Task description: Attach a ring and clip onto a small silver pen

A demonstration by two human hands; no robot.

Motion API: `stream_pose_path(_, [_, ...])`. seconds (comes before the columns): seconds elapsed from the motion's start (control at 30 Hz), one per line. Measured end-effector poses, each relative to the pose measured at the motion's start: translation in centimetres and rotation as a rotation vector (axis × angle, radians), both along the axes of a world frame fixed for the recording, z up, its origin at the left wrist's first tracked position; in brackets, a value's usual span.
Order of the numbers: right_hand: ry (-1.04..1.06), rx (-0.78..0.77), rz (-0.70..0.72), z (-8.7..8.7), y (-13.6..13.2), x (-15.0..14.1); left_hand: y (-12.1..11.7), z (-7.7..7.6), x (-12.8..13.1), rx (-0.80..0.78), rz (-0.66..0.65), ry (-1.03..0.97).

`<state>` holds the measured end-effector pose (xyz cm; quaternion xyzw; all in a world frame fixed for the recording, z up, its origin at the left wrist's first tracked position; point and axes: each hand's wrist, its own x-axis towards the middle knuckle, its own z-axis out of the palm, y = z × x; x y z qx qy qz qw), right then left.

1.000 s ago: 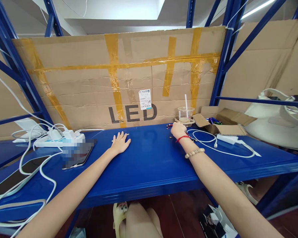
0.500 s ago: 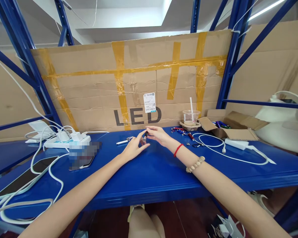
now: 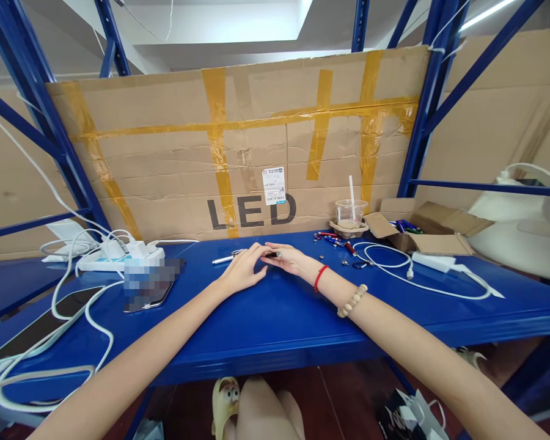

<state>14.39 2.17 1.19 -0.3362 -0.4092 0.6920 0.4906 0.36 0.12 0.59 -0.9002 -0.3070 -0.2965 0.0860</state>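
My right hand (image 3: pixel 291 259) holds a small dark cylinder with a silvery end (image 3: pixel 273 254) between thumb and fingers, lying nearly level just above the table. My left hand (image 3: pixel 244 269) is beside it, fingers bent over toward the right fingertips and thumb held apart below. Its fingertips hide part of the small cylinder's left side. Behind the left hand lie silver pen-like sticks (image 3: pixel 223 260), partly covered by the fingers. To the right of my right hand, small red and blue pieces (image 3: pixel 334 240) and a dark ring-shaped clip (image 3: pixel 360 265) lie on the blue table (image 3: pixel 275 324).
An open cardboard box (image 3: pixel 442 244) with pens inside stands at right, near a plastic cup with straw (image 3: pixel 351 211). A white cable (image 3: pixel 462 297) loops in front. At left are a power strip (image 3: pixel 96 263), phones and cables. Taped cardboard (image 3: pixel 174 165) closes the back.
The small cylinder has turned from upright to nearly level in my right hand. My left fingers have folded over toward it. The view has shifted slightly.
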Motion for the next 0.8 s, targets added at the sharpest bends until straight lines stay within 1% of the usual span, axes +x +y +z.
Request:
stream_pose_path(0.07, [-0.044, 0.029, 0.023, -0.2, -0.2, -0.3, 0.0, 0.1, 0.0, -0.016, 0.005, 0.002])
stream_pose_path(0.17, [-0.183, 0.094, 0.044, -0.3, -0.5, -0.8, 0.2, 0.0, -0.1, -0.058, 0.017, -0.010])
stream_pose_path(0.23, [-0.305, 0.145, 0.041, -0.2, -0.6, -0.8, 0.3, -0.1, -0.2, -0.070, 0.046, -0.011])
stream_pose_path(0.27, [-0.406, 0.194, 0.030, 0.0, -0.6, -0.6, 0.3, -0.1, -0.2, -0.069, 0.068, -0.010])
stream_pose_path(0.33, [-0.727, 0.351, -0.023, 0.5, -0.6, 0.3, 0.4, -0.1, -0.3, -0.066, 0.115, -0.002])
stream_pose_path(0.4, [-1.204, 0.562, -0.227, 1.3, -0.6, 1.5, 0.4, -0.1, -0.4, -0.057, 0.141, 0.011])
stream_pose_path(0.43, [-1.420, 0.616, -0.321, 1.7, -0.5, 2.2, 0.4, -0.1, -0.4, -0.052, 0.139, 0.025])
stream_pose_path(0.47, [-1.580, 0.616, -0.388, 2.1, -0.5, 2.8, 0.5, -0.1, -0.5, -0.048, 0.130, 0.045])
stream_pose_path(0.5, [-1.678, 0.592, -0.417, 2.4, -0.3, 3.4, 0.5, -0.1, -0.5, -0.043, 0.120, 0.068])
stream_pose_path(0.57, [-1.792, 0.496, -0.436, 2.8, 0.2, 4.4, 0.6, -0.1, -0.7, -0.038, 0.112, 0.113])
stream_pose_path(0.6, [-1.831, 0.419, -0.447, 2.9, 0.5, 4.9, 0.7, -0.1, -0.7, -0.038, 0.117, 0.128])
stream_pose_path(0.63, [-1.857, 0.351, -0.463, 2.9, 0.9, 5.3, 0.7, -0.1, -0.7, -0.037, 0.127, 0.134])
stream_pose_path(0.73, [-1.845, 0.237, -0.511, 2.6, 2.1, 6.5, 0.8, -0.1, -0.8, -0.033, 0.153, 0.127])
stream_pose_path(0.8, [-1.740, 0.240, -0.508, 2.2, 2.8, 7.0, 0.9, -0.1, -0.8, -0.033, 0.144, 0.126])
